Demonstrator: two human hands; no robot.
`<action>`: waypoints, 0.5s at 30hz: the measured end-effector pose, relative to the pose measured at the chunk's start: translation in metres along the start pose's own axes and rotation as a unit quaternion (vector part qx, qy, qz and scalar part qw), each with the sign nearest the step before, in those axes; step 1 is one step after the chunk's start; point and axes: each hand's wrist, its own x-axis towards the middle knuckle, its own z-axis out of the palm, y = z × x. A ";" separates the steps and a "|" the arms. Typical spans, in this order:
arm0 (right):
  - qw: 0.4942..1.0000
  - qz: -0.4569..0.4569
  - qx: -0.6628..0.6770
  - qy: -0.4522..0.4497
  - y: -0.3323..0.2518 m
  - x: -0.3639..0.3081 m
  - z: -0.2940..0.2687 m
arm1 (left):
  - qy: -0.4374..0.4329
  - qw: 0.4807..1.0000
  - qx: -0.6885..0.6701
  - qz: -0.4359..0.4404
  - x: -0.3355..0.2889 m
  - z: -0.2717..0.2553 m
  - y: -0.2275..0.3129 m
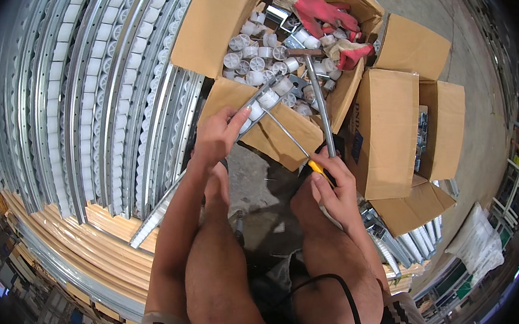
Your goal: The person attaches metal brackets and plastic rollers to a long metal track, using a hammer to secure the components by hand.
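Observation:
My left hand (217,133) is closed on a metal roller track (268,98) fitted with white plastic rollers, its thumb pressed along the top. The track slants up to the right, its far end over the open cardboard box (298,140). In my right hand (336,187) is a screwdriver (286,132) with a yellow and black handle. Its shaft points up and left, and the tip reaches the track's rollers. Beside that hand a hammer (318,92) leans out of the box, its head among loose white rollers (255,63).
Red-palmed work gloves (324,14) lie in the box over rollers and metal brackets. More roller tracks (89,84) stand in rows at the left, above tan pipes (63,241). A second open carton (389,132) with metal parts stands at the right, near more metal pieces (414,241).

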 end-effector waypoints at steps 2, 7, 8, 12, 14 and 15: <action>1.000 0.006 0.018 0.007 0.005 -0.010 -0.002 | 0.001 0.999 -0.022 0.035 0.002 0.001 -0.003; 1.000 -0.001 0.025 -0.005 0.004 -0.012 0.002 | -0.005 1.000 0.003 0.012 0.001 -0.007 -0.004; 1.000 -0.005 0.011 0.000 0.002 -0.009 0.002 | -0.003 1.000 0.005 0.019 0.002 -0.007 -0.003; 0.999 0.001 0.008 0.052 0.006 -0.009 -0.003 | -0.023 0.999 -0.002 0.044 0.009 0.005 -0.002; 0.997 0.012 0.020 0.076 0.011 -0.015 -0.009 | -0.017 0.998 -0.023 0.056 0.002 0.002 0.005; 0.996 -0.012 0.002 0.087 0.011 -0.014 -0.009 | -0.018 0.997 -0.038 0.066 0.000 -0.001 0.009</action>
